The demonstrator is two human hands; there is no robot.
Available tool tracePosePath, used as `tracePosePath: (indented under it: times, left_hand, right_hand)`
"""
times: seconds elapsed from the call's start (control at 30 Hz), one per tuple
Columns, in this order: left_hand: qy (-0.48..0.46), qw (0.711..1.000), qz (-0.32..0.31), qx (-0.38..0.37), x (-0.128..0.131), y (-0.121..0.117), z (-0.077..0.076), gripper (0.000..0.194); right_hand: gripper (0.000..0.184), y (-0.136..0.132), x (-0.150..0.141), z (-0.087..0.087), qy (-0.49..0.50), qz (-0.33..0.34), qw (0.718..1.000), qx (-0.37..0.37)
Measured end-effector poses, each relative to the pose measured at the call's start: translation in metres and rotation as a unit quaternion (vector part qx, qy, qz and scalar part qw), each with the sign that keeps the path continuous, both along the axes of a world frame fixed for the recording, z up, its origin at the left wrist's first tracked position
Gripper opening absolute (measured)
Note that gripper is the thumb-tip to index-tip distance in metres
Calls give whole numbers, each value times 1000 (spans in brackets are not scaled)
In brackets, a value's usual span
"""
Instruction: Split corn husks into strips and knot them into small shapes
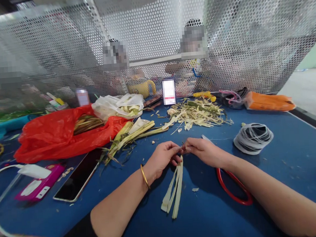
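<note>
My left hand [167, 154], with a gold bangle at the wrist, is closed in a pinch on the top of a bundle of pale husk strips [177, 190]. The strips' loose ends hang down toward me over the blue table. Fingertips of my right hand [200, 150] are pinched together at the same top end, touching or almost touching the left fingers; what they grip is hidden. Under my right wrist lies a pair of scissors [234, 189] with red handles, its blade tip showing beyond the hand. A coil of whitish thread [253, 139] stands to the right.
Husk scraps [198, 113] are heaped ahead, near an upright phone [169, 92]. Left of them lie more husks [129, 137], a red plastic bag [49, 132], a dark phone [77, 177] and a magenta power bank [40, 184]. A perforated metal screen [150, 24] bounds the blue table's [209, 220] back.
</note>
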State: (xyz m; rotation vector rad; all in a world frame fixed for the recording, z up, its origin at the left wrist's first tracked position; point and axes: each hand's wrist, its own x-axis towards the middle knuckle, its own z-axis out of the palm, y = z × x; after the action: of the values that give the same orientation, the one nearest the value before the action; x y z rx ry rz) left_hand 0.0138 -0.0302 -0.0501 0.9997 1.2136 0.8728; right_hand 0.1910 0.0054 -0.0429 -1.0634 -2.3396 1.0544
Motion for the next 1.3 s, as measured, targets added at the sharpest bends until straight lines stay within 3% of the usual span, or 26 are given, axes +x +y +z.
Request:
tracePosePath:
  times: [0.2, 0.47, 0.73, 0.9, 1.3]
  left_hand:
    - [-16, 1000, -15, -12, 0, 0, 1, 13]
    - [-10, 1000, 3, -27, 0, 2, -1, 13]
    - [-27, 999, 16, -40, -3, 4, -3, 14]
    - [-15, 999, 10, -35, -3, 3, -4, 13]
    - [-1, 999, -33, -5, -2, 3, -4, 13]
  right_hand:
    - [18, 0, -1, 3, 5, 8, 1000, -18]
    - [18, 0, -1, 1, 13, 15, 998, 64]
    - [16, 3, 9, 9, -116, -20, 986, 115]
    - [16, 1, 11, 12, -221, -16, 972, 76]
    - [18, -1, 6, 6, -244, -10, 964, 101]
